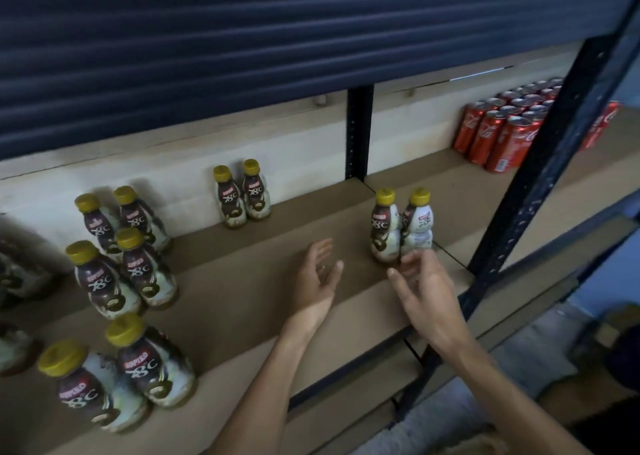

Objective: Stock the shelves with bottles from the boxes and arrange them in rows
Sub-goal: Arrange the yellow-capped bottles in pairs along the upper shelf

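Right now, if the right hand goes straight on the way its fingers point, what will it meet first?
Probably the pale-labelled bottle, the right one of the pair standing just ahead of the right hand. Whether the fingertips touch it, I cannot tell.

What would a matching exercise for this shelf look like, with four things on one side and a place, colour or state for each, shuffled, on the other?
Things
1. red cans
2. left hand
3. right hand
4. bottle caps

Place, colour or state
A. open, just in front of two bottles
B. far right, towards the back wall
C. yellow
D. open, over bare shelf board

Pairs: 1-B, 2-D, 3-A, 4-C
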